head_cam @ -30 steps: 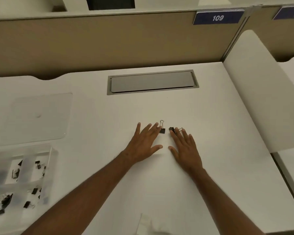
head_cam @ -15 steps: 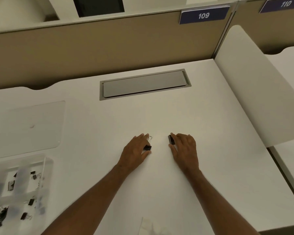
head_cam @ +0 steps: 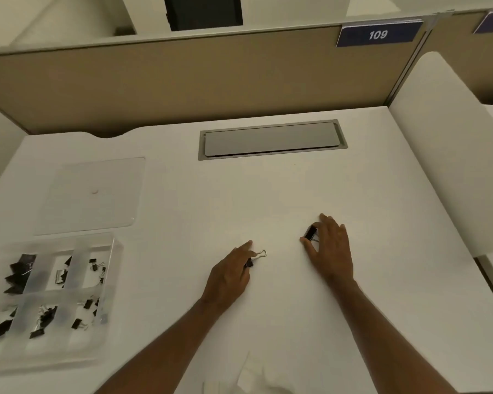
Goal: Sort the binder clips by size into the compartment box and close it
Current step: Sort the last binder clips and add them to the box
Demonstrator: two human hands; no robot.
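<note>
While both hands work mid-desk (head_cam: 268, 200), box (head_cam: 113, 282) sits open at left edge, lid (head_cam: 91, 194) flat on desk just behind it. Box compartments hold black clips (head_cam: 19, 273), large ones in far-left cell, smaller ones in others; exact sorting unclear through frosted dividers. Left hand (head_cam: 229, 275) pinches small clip (head_cam: 254, 258), wire handle protruding. Right hand (head_cam: 329, 247) grips second clip (head_cam: 310, 232) between thumb and fingers. Grey hatch (head_cam: 272, 139) set in desk further back.
</note>
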